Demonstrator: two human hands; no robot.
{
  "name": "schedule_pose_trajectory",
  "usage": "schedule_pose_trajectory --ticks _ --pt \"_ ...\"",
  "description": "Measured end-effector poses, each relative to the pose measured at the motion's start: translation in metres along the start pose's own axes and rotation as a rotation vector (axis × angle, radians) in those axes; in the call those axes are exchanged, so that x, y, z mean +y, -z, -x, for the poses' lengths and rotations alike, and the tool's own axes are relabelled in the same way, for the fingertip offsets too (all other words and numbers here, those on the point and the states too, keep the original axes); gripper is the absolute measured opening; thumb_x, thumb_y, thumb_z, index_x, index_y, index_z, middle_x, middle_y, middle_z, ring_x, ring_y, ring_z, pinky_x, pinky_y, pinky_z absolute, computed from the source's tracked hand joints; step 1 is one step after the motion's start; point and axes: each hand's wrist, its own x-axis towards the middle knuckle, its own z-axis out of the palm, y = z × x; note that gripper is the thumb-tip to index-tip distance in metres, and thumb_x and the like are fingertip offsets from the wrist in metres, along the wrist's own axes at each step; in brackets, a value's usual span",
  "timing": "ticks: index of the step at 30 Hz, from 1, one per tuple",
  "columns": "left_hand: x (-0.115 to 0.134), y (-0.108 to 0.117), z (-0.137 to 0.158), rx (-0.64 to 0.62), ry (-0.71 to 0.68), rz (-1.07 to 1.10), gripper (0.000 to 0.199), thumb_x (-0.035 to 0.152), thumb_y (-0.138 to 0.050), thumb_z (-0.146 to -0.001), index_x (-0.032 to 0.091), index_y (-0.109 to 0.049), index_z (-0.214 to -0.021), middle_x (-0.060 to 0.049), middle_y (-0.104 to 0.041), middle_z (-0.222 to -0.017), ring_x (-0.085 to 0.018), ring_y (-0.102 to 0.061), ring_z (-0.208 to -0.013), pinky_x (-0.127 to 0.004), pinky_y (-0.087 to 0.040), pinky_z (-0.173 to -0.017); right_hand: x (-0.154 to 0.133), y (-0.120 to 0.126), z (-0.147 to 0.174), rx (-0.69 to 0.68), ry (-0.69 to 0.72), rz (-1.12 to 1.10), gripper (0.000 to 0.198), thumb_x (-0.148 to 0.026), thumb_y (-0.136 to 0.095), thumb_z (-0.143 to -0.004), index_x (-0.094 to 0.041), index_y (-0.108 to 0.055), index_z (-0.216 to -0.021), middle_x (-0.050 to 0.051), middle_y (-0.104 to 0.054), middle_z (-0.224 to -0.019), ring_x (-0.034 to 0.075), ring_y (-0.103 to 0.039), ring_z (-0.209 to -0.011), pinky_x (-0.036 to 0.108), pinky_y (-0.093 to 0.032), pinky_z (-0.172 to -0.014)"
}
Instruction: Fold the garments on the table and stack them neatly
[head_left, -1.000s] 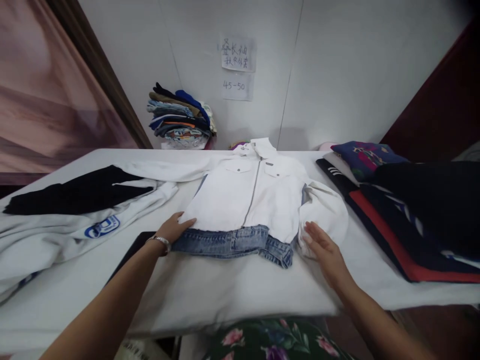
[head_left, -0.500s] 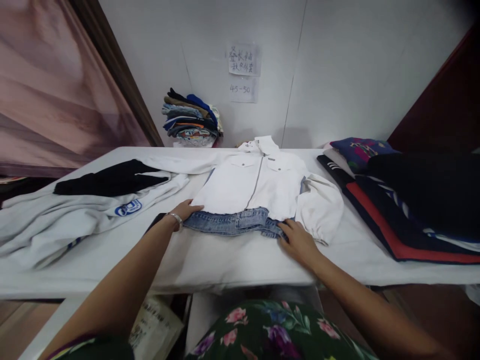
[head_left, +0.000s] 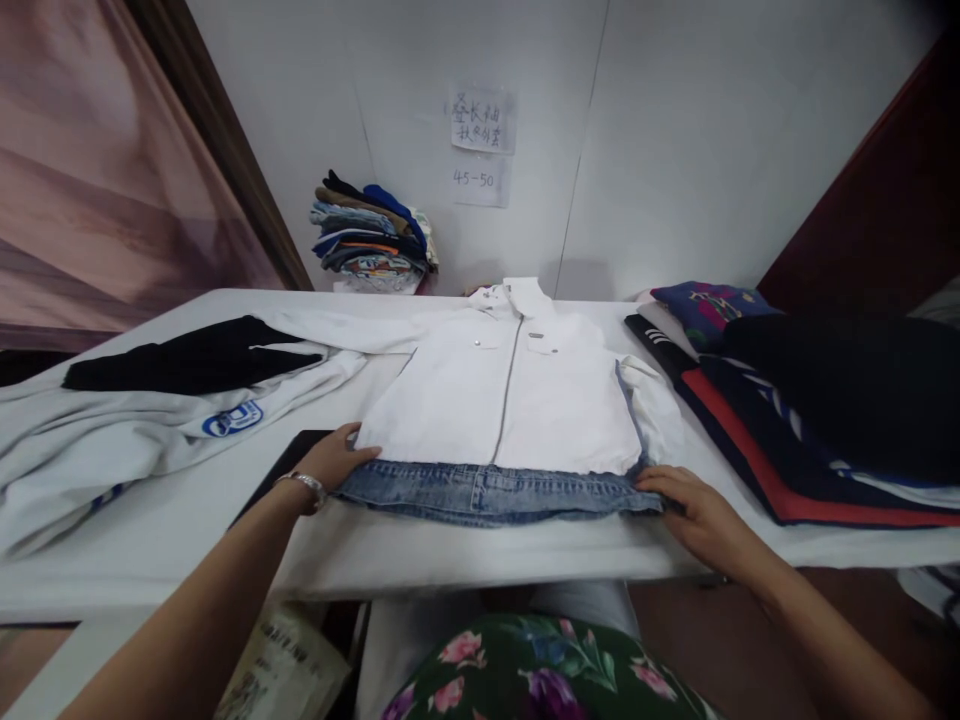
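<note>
A white jacket (head_left: 442, 400) with a denim hem (head_left: 480, 492) lies front up on the table, its collar away from me. My left hand (head_left: 334, 462) grips the left corner of the hem, thumb on top. At the right corner, my right hand (head_left: 686, 505) pinches the hem between thumb and fingers. The hem is stretched fairly straight between them, near the table's front edge. One sleeve (head_left: 352, 330) reaches out to the left; the other sleeve (head_left: 656, 405) is bunched beside the jacket's right side.
Left of the jacket lies a pale grey garment (head_left: 142, 440) with a black piece (head_left: 195, 358) on it. Folded dark clothes (head_left: 847, 400) are piled on the right of the white table (head_left: 225, 540). A clothes stack (head_left: 375, 235) stands by the wall at the back.
My hands have moved apart and toward me, pulling the hem wider and nearer. The jacket front is flatter, and the wrinkled hem has straightened.
</note>
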Motion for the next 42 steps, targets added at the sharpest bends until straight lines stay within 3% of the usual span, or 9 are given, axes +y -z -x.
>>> schedule_pose_trajectory --ticks 8,13,16,22,28,31,35,38,42 --pt "0.001 0.01 0.006 0.018 -0.005 -0.223 0.062 0.04 -0.06 -0.078 0.012 -0.052 -0.132 -0.015 -0.061 -0.13 -0.03 -0.059 -0.117 -0.036 -0.044 -0.101 0.012 0.003 0.007 -0.193 -0.035 0.142 0.064 -0.012 -0.051 -0.066 -0.036 -0.065 -0.123 0.001 -0.059 -0.133 0.03 -0.057 -0.121 0.044 -0.049 -0.102" --pt "0.039 0.004 0.002 0.204 -0.3 -0.276 0.057 0.044 -0.052 -0.084 0.014 -0.052 -0.133 -0.014 -0.049 -0.144 -0.028 -0.046 -0.132 -0.037 -0.035 -0.111 -0.04 0.018 -0.036 0.012 0.194 0.121 0.044 -0.036 -0.051 -0.089 -0.03 -0.059 -0.131 0.006 -0.057 -0.136 0.028 -0.05 -0.129 0.05 -0.041 -0.109" --pt "0.062 -0.017 -0.005 0.113 -0.476 -0.294 0.061 0.048 -0.049 -0.087 0.012 -0.05 -0.136 -0.014 -0.038 -0.151 -0.028 -0.032 -0.141 -0.041 -0.027 -0.116 -0.061 -0.001 -0.078 0.061 0.313 0.054 0.046 -0.036 -0.044 -0.095 -0.025 -0.049 -0.139 0.007 -0.043 -0.148 0.024 -0.036 -0.139 0.049 -0.033 -0.114" --pt "0.054 -0.056 -0.017 0.021 -0.407 -0.408 0.061 0.051 -0.038 -0.091 0.021 -0.042 -0.144 -0.009 -0.029 -0.156 -0.031 -0.021 -0.145 -0.055 -0.016 -0.116 -0.037 -0.062 -0.101 -0.249 0.101 0.159 0.064 -0.053 -0.047 -0.091 -0.022 -0.038 -0.147 0.012 -0.03 -0.155 0.031 -0.022 -0.145 0.055 -0.021 -0.116" --pt "0.048 -0.057 -0.022 0.019 -0.401 -0.46 0.063 0.052 -0.034 -0.092 0.022 -0.039 -0.146 -0.008 -0.028 -0.157 -0.028 -0.021 -0.146 -0.053 -0.018 -0.115 -0.036 -0.055 -0.06 -0.125 0.114 0.003 0.051 -0.048 -0.045 -0.093 -0.025 -0.049 -0.139 0.009 -0.043 -0.148 0.026 -0.033 -0.141 0.053 -0.024 -0.116" --pt "0.049 -0.058 -0.023 0.024 -0.407 -0.474 0.062 0.051 -0.035 -0.092 0.021 -0.04 -0.146 -0.008 -0.028 -0.157 -0.028 -0.021 -0.145 -0.053 -0.019 -0.115 -0.02 -0.032 -0.041 0.216 0.119 -0.09 0.037 -0.04 -0.045 -0.094 -0.026 -0.063 -0.123 0.008 -0.057 -0.136 0.024 -0.045 -0.133 0.052 -0.03 -0.113" --pt "0.049 -0.058 -0.025 0.037 -0.412 -0.473 0.062 0.05 -0.037 -0.091 0.02 -0.041 -0.145 -0.009 -0.03 -0.156 -0.029 -0.023 -0.145 -0.053 -0.021 -0.114 0.027 -0.003 -0.017 0.604 -0.222 -0.034 0.044 -0.043 -0.048 -0.088 -0.019 -0.063 -0.122 0.013 -0.062 -0.128 0.027 -0.057 -0.118 0.045 -0.045 -0.099" --pt "0.048 -0.058 -0.026 0.044 -0.415 -0.472 0.061 0.049 -0.037 -0.091 0.019 -0.042 -0.144 -0.009 -0.031 -0.156 -0.028 -0.024 -0.144 -0.052 -0.021 -0.114 0.052 0.003 -0.004 0.448 -0.564 0.03 0.058 -0.049 -0.049 -0.084 -0.013 -0.056 -0.13 0.016 -0.068 -0.112 0.027 -0.066 -0.095 0.039 -0.049 -0.082" --pt "0.047 -0.057 -0.025 0.049 -0.41 -0.445 0.059 0.049 -0.038 -0.091 0.02 -0.045 -0.142 -0.008 -0.033 -0.155 -0.028 -0.025 -0.144 -0.051 -0.021 -0.114 0.052 -0.006 -0.005 0.263 -0.669 -0.003 0.067 -0.051 -0.046 -0.085 -0.011 -0.046 -0.139 0.011 -0.07 -0.091 0.026 -0.065 -0.082 0.035 -0.044 -0.072"
